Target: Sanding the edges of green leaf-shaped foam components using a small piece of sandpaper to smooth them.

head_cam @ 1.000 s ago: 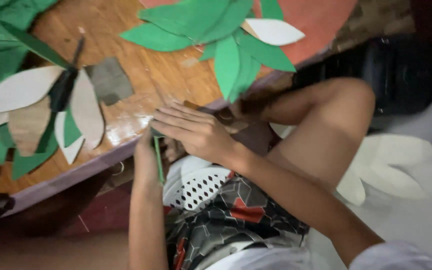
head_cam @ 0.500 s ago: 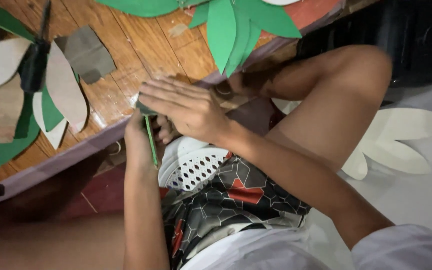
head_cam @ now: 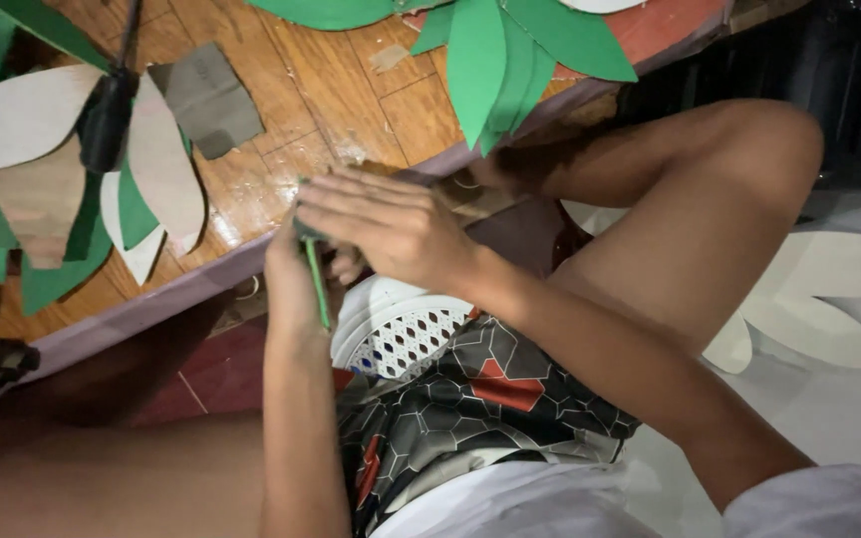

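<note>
Shifted slightly left along the near edge of the wooden tabletop [head_cam: 351, 110] since half a second ago. Left hand [head_cam: 296, 274] pinching a thin green strip [head_cam: 317, 289], right hand [head_cam: 391, 224] flat, fingers together, over it. White perforated plastic basket [head_cam: 401, 329] just below, near the lap.

View: single head camera, worn, looking steeply down.
Facing: toward near edge of the low wooden plank board [head_cam: 351, 110].
Range: close; forearms and raised knee fill the frame.
Overlap: none, only one view.
</note>
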